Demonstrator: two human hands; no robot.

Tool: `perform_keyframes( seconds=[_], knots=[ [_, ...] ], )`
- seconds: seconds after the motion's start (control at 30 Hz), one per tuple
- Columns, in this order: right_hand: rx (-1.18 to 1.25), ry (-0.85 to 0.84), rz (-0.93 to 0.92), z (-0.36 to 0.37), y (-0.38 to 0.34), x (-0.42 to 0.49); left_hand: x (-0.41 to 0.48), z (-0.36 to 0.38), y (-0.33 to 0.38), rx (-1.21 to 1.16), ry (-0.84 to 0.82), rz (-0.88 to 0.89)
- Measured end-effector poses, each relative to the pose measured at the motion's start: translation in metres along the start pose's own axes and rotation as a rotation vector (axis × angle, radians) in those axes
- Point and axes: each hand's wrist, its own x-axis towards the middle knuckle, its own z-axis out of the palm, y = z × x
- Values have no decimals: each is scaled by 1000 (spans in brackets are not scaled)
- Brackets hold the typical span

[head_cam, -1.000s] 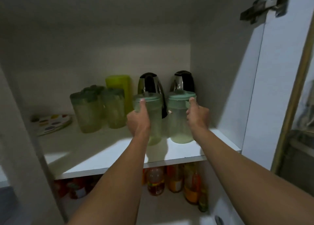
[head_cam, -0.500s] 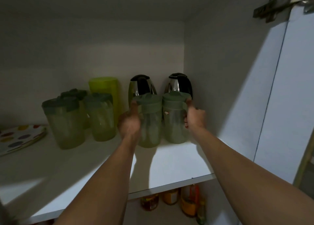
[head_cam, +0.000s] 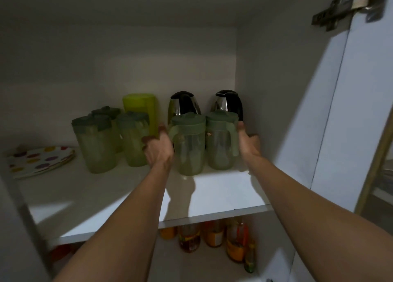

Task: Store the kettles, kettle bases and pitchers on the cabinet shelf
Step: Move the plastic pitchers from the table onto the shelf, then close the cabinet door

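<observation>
Our left hand [head_cam: 158,148] has let go, fingers spread beside its pitcher [head_cam: 188,143]. Our right hand [head_cam: 247,142] opens off the other pitcher [head_cam: 221,141]. Both pitchers are shelved before the kettles [head_cam: 184,106]; no bases show.

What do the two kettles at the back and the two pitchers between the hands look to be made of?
Left kettle and right kettle: apparently polished metal bodies, given the bright reflections, with glossy black, probably plastic, tops. Left pitcher and right pitcher: likely translucent greenish plastic, since the walls let light through, with opaque matte green lids and handles. Dim lighting leaves this uncertain.
</observation>
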Motion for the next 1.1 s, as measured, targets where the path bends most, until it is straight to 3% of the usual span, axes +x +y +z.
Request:
perform_keyframes(
  seconds=[0.2,0.57,0.8,1.1],
  knots=[
    [-160,-8,-38,-35,13,-30,-55,-19,-6,61,75,21],
    [-318,37,-59,-88,22,-109,-141,-56,-16,139,-113,112],
    [-323,301,-85,-138,9,-192,-201,-89,-13,89,-379,199],
    [-464,646,-7,-224,21,-374,-336,-144,-46,80,-820,225]
  ],
)
